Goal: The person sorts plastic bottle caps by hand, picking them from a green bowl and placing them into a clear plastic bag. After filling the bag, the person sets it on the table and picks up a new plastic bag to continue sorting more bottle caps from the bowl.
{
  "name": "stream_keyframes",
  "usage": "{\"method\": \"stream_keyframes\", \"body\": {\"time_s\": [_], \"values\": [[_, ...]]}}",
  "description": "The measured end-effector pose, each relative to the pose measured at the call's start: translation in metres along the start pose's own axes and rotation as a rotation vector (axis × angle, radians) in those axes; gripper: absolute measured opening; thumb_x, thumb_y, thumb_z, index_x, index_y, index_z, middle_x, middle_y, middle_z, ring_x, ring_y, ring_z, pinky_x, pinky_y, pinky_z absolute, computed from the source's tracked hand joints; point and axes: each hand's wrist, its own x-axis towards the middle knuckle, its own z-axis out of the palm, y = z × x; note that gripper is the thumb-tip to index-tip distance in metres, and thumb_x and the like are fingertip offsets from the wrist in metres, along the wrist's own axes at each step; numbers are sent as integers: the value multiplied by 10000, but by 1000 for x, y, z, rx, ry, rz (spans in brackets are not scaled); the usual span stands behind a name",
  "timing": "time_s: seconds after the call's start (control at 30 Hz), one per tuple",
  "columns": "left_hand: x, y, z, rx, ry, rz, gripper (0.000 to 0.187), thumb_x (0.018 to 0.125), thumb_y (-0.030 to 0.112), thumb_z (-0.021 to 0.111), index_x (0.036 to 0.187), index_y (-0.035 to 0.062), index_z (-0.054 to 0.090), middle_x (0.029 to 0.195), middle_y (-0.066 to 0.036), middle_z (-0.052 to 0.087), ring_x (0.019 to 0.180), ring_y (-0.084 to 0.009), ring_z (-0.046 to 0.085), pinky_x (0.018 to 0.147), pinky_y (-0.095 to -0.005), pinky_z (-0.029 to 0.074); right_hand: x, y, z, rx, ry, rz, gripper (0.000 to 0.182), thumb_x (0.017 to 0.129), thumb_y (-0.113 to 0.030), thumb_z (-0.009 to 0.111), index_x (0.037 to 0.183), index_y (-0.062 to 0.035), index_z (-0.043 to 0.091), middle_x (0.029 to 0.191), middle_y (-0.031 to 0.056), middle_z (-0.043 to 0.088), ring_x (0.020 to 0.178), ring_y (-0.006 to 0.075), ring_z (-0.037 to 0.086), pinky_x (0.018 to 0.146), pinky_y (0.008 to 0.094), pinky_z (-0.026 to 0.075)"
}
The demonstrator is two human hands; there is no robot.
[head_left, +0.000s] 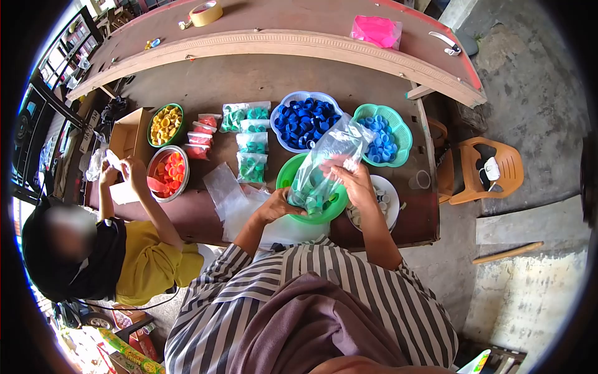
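- The person's left hand [274,207] cups the low end of a clear bag [328,151], thumb and fingers pressed on it.
- The right hand [356,182] seems to pinch the bag's side higher up; some fingers are blurry behind the plastic.
- Green caps [313,203] sit in the low end. The bag leans over a green bowl [337,208].
- It looks like the bag-filling step. The next move calls for a snug hold with the top kept up, so nothing spills. I can't tell if the top is open.
- Flat bags [220,186] lie to the left, near the bowl.
- Farther back are packed bags [253,143] of green caps and a basket of dark blue caps [305,121].
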Motion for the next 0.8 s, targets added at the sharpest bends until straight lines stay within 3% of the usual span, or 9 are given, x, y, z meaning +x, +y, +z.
{"method": "stream_keyframes", "body": {"time_s": [0.07, 0.37, 0.4, 0.47, 0.57, 0.63, 0.67, 0.77, 0.8], "values": [[2, -2, 0, -251, 2, 29, 580, 693, 11, 834, 1211, 17, 575, 1105, -14, 645, 1040, -132, 576, 932, -299, 439, -2, 3, -2, 52, 35, -18, 274, 933, 3, 562, 1202, 44, 529, 1134, 187, 648, 1040, 274, 655, 891, 364, 535], [8, -5, 7, -323, -61, 98, 679, 729, 51, 826, 1326, 13, 504, 1158, -33, 627, 1087, -137, 565, 971, -288, 443, -16, 3, -3, 196, 73, 9, 385, 903, 56, 569, 1278, 3, 500, 1183, 190, 630, 1114, 328, 615, 959, 444, 498], [7, 2, 5, -243, -93, -25, 646, 769, 94, 808, 1335, 18, 506, 1163, -44, 631, 1062, -129, 577, 925, -289, 470, -21, -8, 5, 126, 42, 41, 352, 906, 22, 588, 1252, 23, 525, 1166, 171, 643, 1100, 294, 623, 951, 406, 505], [15, -4, 1, -117, -123, -52, 622, 779, 107, 803, 1324, 17, 516, 1160, -50, 634, 1045, -122, 581, 898, -290, 479, -25, -17, 9, -51, -26, 90, 278, 927, -32, 593, 1192, 50, 579, 1130, 158, 658, 1063, 246, 642, 952, 361, 507], [21, -4, 0, -4, -171, -137, 568, 794, 154, 798, 1285, 7, 552, 1103, -60, 651, 1020, -127, 590, 875, -305, 479, -17, -10, 3, -27, 63, 93, 261, 950, -68, 569, 1186, 42, 586, 1099, 187, 661, 1037, 296, 656, 917, 387, 525], [27, -3, 3, 253, 28, 203, 560, 776, 179, 814, 1252, 5, 576, 1088, -83, 643, 1030, -160, 594, 907, -333, 471, -13, 1, -3, -39, 73, 75, 252, 962, -91, 560, 1172, 42, 598, 1095, 183, 662, 1025, 275, 659, 920, 375, 522], [31, -2, 7, 66, 50, 316, 553, 754, 204, 829, 1218, 10, 597, 1100, -104, 629, 1052, -199, 594, 935, -360, 463, -13, 7, -4, -37, 56, 49, 241, 965, -85, 554, 1158, 51, 605, 1094, 172, 665, 1020, 252, 659, 918, 357, 520], [28, 31, 7, 263, 184, 409, 551, 736, 173, 832, 1207, 7, 598, 1173, -115, 611, 1086, -224, 590, 949, -364, 461, -20, 28, -9, -136, 36, -15, 215, 960, -80, 566, 1127, 33, 640, 1091, 137, 678, 1005, 195, 659, 885, 313, 516], [29, 31, 5, 319, 231, 511, 404, 748, 108, 799, 1113, 16, 654, 1139, -107, 645, 1059, -249, 616, 926, -351, 478, -26, 32, -11, -330, -5, 12, 213, 953, -89, 578, 1127, 10, 650, 1090, 118, 685, 987, 179, 661, 872, 306, 515]]}}
